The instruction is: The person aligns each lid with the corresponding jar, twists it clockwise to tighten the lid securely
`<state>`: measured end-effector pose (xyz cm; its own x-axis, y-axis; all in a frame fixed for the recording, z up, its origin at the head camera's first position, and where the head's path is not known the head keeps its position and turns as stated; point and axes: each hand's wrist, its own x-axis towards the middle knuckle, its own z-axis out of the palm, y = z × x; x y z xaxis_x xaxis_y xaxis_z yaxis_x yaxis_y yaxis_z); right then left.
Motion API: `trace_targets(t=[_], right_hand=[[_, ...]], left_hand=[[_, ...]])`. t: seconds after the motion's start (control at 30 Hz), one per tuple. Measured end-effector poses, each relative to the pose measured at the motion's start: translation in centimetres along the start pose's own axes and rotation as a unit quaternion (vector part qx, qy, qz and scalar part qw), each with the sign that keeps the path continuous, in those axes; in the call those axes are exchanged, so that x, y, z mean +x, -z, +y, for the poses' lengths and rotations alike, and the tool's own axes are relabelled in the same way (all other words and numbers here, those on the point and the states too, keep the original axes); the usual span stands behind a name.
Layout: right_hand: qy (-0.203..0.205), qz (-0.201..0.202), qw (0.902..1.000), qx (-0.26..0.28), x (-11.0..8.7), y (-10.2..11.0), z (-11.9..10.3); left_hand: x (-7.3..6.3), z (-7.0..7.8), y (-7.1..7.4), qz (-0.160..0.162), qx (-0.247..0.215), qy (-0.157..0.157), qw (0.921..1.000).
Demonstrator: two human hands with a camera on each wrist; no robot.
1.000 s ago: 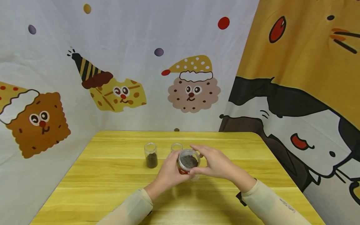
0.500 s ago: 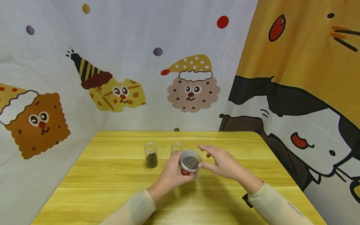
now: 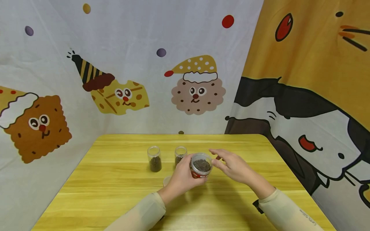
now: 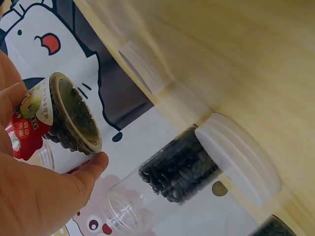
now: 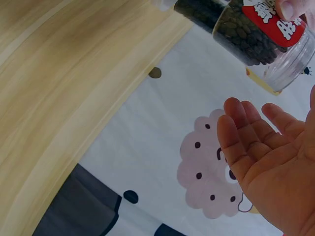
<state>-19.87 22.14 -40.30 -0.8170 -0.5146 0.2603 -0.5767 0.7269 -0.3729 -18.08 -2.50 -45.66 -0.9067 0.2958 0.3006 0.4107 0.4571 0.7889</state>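
Head view: left hand (image 3: 185, 176) gripping the red-labelled jar (image 3: 198, 175), fingers and thumb wrapped round its side! The jar sits up off the table (image 3: 115, 199), its mouth facing the camera, dark bits (image 3: 201, 165) inside. And the right hand (image 3: 235, 166), just off the rim on the other side: fingers reaching out, thumb and fingers apart, grasping nothing. Does the thumb touch the rim? Cannot tell from here, though the right wrist view puts clear space between fingertips and jar.

Behind, toward the table's back edge, a clear jar (image 3: 154, 153) stands upright, part-filled with dark pieces; a second jar (image 3: 180, 150) to its right is half covered by the gripping hand. Nearer the front edge, a pale lid (image 3: 166, 181) peeks out by that wrist. Left wrist view shows two such lids on the wood, one overlapping a standing jar's base.
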Motion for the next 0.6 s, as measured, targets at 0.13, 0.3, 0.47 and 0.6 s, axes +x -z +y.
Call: trace_targets(t=[0.13, 0.3, 0.47, 0.6], right_hand=[[-0.007, 0.004, 1.0000, -0.002, -0.3, 0.1, 0.6], [-0.011, 0.007, 0.9999, -0.002, -0.7, 0.3, 1.2], [-0.015, 0.009, 0.9998, -0.005, -0.9, 0.4, 1.9], [-0.025, 0.009, 0.9996, -0.002, -1.0, 0.4, 2.4]], left_hand=[[0.5, 0.3, -0.3, -0.001, -0.007, 0.010, 0.9999], [0.9, 0.5, -0.7, -0.011, -0.010, 0.021, 0.9997], [1.5, 0.7, -1.3, -0.021, -0.019, 0.028, 0.9992], [2.0, 0.9, -1.8, -0.026, -0.038, 0.039, 0.9982]])
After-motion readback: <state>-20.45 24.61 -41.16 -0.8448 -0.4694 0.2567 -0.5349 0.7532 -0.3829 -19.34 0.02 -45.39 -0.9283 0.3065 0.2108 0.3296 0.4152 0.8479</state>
